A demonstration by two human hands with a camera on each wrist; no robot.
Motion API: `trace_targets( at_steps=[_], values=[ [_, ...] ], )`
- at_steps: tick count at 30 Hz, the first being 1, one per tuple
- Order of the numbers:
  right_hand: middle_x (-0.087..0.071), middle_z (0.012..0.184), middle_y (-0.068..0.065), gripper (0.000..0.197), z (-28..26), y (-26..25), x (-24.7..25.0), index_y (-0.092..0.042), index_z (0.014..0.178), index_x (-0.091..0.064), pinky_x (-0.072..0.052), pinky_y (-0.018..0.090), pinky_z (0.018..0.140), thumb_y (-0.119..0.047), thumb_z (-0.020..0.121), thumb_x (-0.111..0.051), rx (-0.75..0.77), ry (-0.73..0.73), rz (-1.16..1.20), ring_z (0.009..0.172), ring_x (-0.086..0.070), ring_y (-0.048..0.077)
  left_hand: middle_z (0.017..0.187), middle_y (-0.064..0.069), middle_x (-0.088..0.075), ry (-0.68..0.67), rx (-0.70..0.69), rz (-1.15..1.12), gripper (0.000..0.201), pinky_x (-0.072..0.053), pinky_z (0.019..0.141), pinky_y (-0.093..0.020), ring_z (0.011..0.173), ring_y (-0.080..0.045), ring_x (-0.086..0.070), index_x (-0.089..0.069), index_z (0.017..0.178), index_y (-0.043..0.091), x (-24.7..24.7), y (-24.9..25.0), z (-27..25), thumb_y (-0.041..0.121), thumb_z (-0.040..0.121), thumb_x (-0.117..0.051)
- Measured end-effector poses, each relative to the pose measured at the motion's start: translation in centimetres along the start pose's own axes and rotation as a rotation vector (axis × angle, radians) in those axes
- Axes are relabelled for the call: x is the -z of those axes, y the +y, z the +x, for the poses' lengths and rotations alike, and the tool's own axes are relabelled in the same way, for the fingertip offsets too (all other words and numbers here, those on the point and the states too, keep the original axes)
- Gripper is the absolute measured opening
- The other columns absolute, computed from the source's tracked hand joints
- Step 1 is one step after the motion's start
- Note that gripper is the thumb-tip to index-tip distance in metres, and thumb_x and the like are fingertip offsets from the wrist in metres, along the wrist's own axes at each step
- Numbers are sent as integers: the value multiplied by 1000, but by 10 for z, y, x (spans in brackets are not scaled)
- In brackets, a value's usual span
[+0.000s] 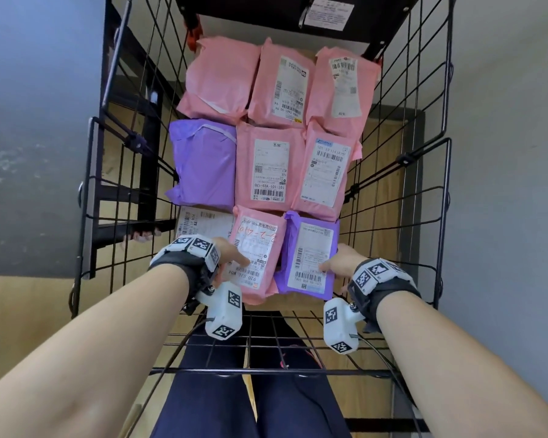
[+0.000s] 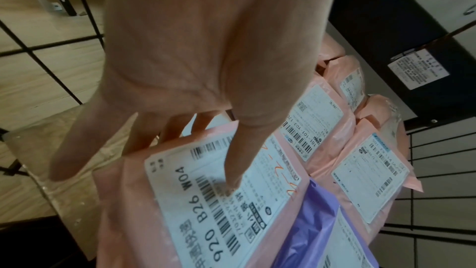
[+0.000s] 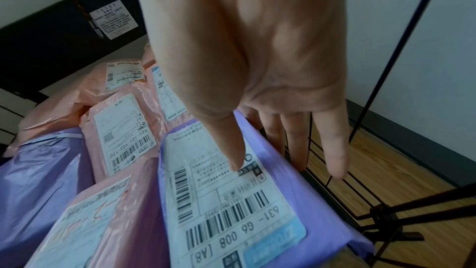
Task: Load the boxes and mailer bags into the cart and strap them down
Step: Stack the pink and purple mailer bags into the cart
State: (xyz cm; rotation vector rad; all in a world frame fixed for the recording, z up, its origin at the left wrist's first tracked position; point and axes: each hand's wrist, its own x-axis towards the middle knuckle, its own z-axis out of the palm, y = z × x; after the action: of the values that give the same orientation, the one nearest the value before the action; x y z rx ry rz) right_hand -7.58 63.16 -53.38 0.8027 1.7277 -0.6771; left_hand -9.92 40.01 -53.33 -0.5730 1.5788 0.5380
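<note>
Parcels filled the black wire-mesh cart [image 1: 424,216] in the middle of the head view, laid flat in three rows. Nearest the lower edge of the load, a pink plastic mailer bag with a white label and red handwriting [image 1: 255,252] lay just beside a purple plastic mailer bag with a white barcode label [image 1: 309,256], their long edges touching. The left hand [image 1: 227,256] gripped the pink bag: its thumb [image 2: 238,162] pressed on the label while the other fingers curled down over the bag's left edge. The right hand [image 1: 337,260] gripped the purple bag in the mirrored way, thumb [image 3: 231,146] on the label, fingers reaching down the right edge beside the mesh wall. Left of the pink bag a brown cardboard box with a white label [image 1: 203,222] showed beneath the bags. Above, in the middle row, a second purple mailer bag [image 1: 203,165] sat left of two pink labelled ones [image 1: 268,169]; three more pink bags [image 1: 279,86] made the top row. At the top of the frame stood a black panel with a white sticker [image 1: 328,11]. Wooden flooring [image 1: 19,305] showed at lower left, and dark blue trousers [image 1: 215,403] beneath the mesh.
</note>
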Motion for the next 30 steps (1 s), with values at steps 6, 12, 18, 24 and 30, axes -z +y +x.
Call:
trace_targets(
  at_steps=[6,12,18,24,30],
  values=[
    [-57,131,12,40,-24,-6,2,-3,129,-50,-47,33,82,-8,91,-60,33,15,-14,118,-56,28,111,-16,-65,71,-37,17,47,-53,63,-35,83,-27,-64,-53,126,-2,1,-2,-26,21,87,-66],
    [-56,133,13,48,-25,-8,-4,-7,135,-43,-48,35,83,-3,90,-59,95,-25,-4,119,-56,28,114,-22,-64,14,-2,0,39,-54,62,-45,88,-32,-64,-51,121,-5,2,-6,-32,16,90,-62],
    [-58,131,13,46,-9,-3,-10,-9,133,-45,-53,40,87,-3,90,-58,105,-26,-36,116,-59,29,125,-17,-60,101,-19,152,50,-50,92,-40,113,-32,-59,-49,129,0,0,-7,-18,26,88,-64],
    [-60,126,15,39,-5,-9,-6,-4,127,-51,-52,43,89,-5,89,-61,81,-11,-57,114,-59,31,123,-18,-61,89,-17,166,51,-49,93,-38,113,-31,-60,-49,127,-2,-1,-5,-13,27,88,-64],
    [-61,123,17,33,2,-3,4,1,122,-54,-50,46,94,-7,90,-60,34,83,-82,113,-59,33,115,-15,-66,-36,-118,-57,48,-53,87,-53,94,-33,-69,-54,124,6,-7,1,6,18,81,-71]
  ],
)
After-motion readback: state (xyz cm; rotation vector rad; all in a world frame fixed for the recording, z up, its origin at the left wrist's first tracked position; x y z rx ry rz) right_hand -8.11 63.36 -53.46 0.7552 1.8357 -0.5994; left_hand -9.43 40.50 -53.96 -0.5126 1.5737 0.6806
